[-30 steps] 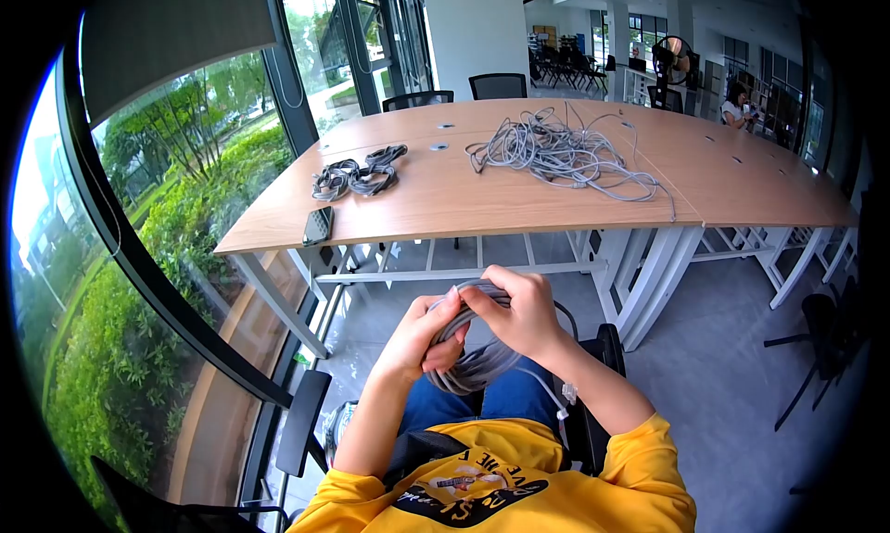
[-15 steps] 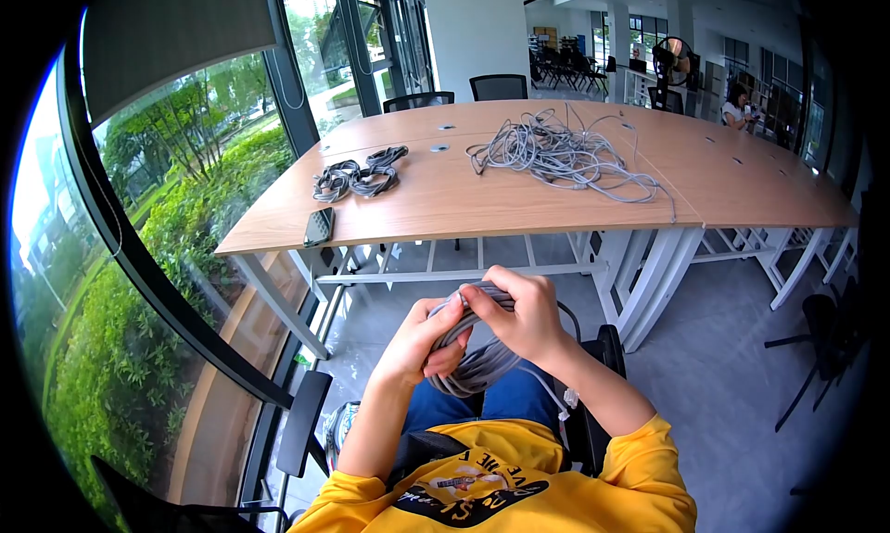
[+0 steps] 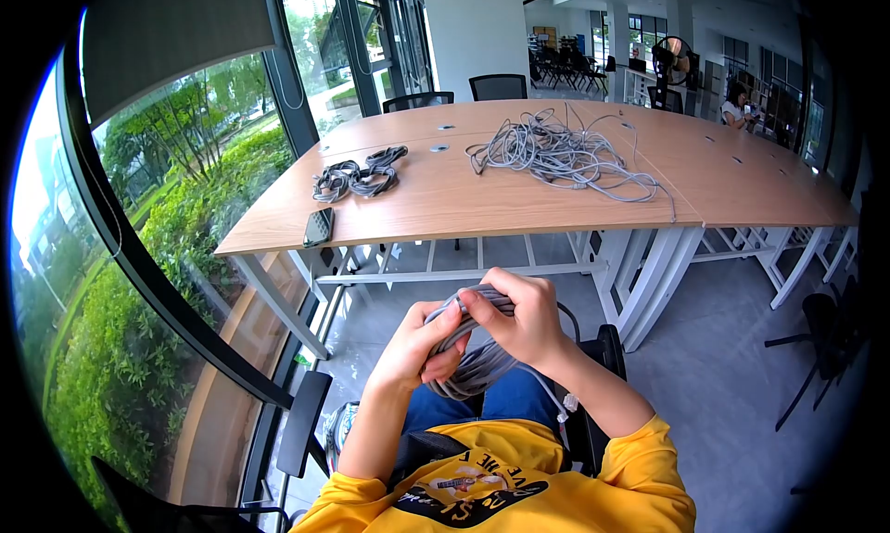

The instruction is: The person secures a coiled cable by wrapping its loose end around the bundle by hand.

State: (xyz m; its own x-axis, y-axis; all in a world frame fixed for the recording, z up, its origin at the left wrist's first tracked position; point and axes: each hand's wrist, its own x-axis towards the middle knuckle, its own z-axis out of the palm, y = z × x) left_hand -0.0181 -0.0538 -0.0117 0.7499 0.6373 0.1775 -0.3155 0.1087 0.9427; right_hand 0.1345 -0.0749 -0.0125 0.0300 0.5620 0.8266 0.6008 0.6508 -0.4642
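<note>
A coiled grey network cable [image 3: 477, 371] is held above my lap, its loops gathered into a ring. My left hand [image 3: 422, 343] wraps around the left side of the coil, thumb on top. Closed over the coil's upper right is my right hand [image 3: 524, 318], its thumb close to the left thumb. The cable's loose end hangs at the right, with clear plugs [image 3: 567, 403] beside my thigh. Part of the coil is hidden behind my fingers.
On the wooden table [image 3: 445, 204] lie a tangled heap of grey cables [image 3: 556, 153], several tied dark-grey coils [image 3: 360, 175] and a phone [image 3: 319, 226]. Chair armrests [image 3: 304, 422] flank me. A window runs along the left. Another person [image 3: 737, 111] sits far off at the right.
Almost nothing differs. Both hands keep their hold on the coil, with only a slight shift of the fingers.
</note>
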